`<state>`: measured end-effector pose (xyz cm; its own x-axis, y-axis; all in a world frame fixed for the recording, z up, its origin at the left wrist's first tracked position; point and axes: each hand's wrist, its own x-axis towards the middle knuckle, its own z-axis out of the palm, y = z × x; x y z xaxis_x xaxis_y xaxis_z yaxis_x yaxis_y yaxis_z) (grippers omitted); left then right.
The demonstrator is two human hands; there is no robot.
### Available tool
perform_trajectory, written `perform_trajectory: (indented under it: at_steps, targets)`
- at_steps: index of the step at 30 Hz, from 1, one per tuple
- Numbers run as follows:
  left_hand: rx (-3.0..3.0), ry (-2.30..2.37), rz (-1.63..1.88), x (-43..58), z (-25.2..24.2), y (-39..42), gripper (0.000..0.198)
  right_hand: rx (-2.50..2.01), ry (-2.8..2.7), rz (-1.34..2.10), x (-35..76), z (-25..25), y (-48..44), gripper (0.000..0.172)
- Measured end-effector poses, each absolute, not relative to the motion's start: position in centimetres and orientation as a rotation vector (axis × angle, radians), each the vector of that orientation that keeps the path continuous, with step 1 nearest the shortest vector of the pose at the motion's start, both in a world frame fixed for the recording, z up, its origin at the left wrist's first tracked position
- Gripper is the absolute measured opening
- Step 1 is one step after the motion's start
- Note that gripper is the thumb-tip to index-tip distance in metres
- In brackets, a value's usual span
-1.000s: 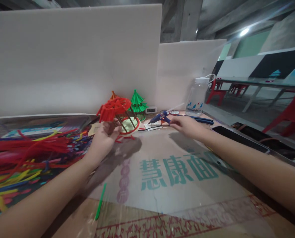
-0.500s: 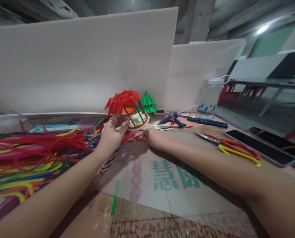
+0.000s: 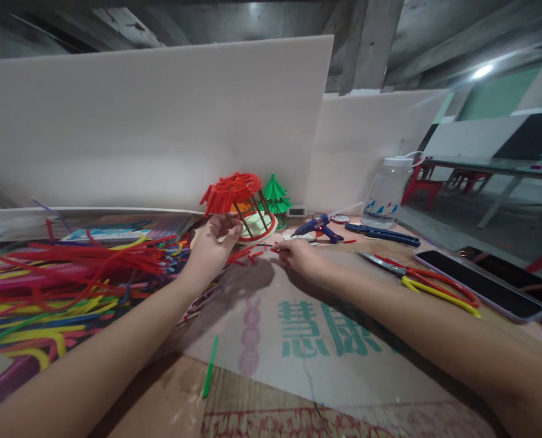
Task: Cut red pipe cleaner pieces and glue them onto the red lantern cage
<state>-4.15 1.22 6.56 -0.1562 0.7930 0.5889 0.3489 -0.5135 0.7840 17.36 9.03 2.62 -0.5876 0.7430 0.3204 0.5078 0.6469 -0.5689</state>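
A small model pavilion [image 3: 235, 187] with a shaggy red roof, brown posts and a pale round base edged in red leans at the back of the table. My left hand [image 3: 211, 246] is closed around its near-left side, thumb and fingers at a post. To the right of the base, my right hand [image 3: 300, 255] is pinched, and a small red bit, seemingly a short piece of pipe cleaner, shows at its fingertips. Several short red pieces [image 3: 247, 255] lie on the table between my hands. Behind the pavilion stands a green model tree [image 3: 275, 198].
A blue glue gun [image 3: 316, 227], blue pliers [image 3: 382, 233], scissors [image 3: 405, 271], a phone [image 3: 475, 283] and a clear bottle [image 3: 384, 191] lie or stand on the right. Colourful pipe cleaners [image 3: 83, 267] pile up left. One green strip [image 3: 210, 368] lies in front.
My right hand has shifted slightly to the right, a little farther from the pavilion's base. My left hand still holds the pavilion. The camera view has tilted up slightly.
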Motion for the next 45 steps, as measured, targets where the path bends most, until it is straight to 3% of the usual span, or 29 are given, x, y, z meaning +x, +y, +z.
perform_trajectory:
  at_steps: [6, 11, 20, 25, 31, 34, 40, 43, 45]
  targets:
    - [1.806, 1.229, 1.771, -4.7, 6.6, 1.5, 0.033, -1.04, -2.377, 0.422, 17.4, 3.7, 8.2, 0.018]
    - [1.801, 1.235, 1.768, -4.7, 6.8, 1.5, 0.034, -1.078, -2.446, 0.253, 17.2, 4.6, 8.1, 0.015]
    - [1.795, 1.172, 1.797, -4.4, 7.8, 1.0, 0.036, -1.112, -2.543, 0.102, 12.7, 2.9, 8.5, 0.033]
    - [1.77, 1.203, 1.778, -4.5, 7.7, 1.1, 0.038, -1.078, -2.573, 0.052, 11.5, 2.9, 8.2, 0.017]
    - [1.759, 1.284, 1.629, -3.4, 6.2, 1.1, 0.046, -1.051, -2.516, 0.044, 17.5, 3.2, 6.1, 0.018]
    - [1.855, 1.368, 1.451, -2.1, 4.4, 0.6, 0.04, -1.036, -2.446, 0.158, 22.9, 2.7, 3.8, 0.016]
    - [2.153, 1.436, 1.146, -0.3, 1.0, 0.2, 0.03, -0.879, -2.168, 0.718, 26.7, 2.5, -0.7, 0.01]
    - [2.45, 1.508, 1.006, -0.4, 1.4, -0.3, 0.033, -0.828, -2.079, 0.883, 25.9, 2.4, -1.1, 0.008]
    - [2.589, 1.71, 0.799, -0.3, 2.5, -1.4, 0.026, -0.831, -2.096, 0.876, 25.7, 2.2, -0.8, 0.008]
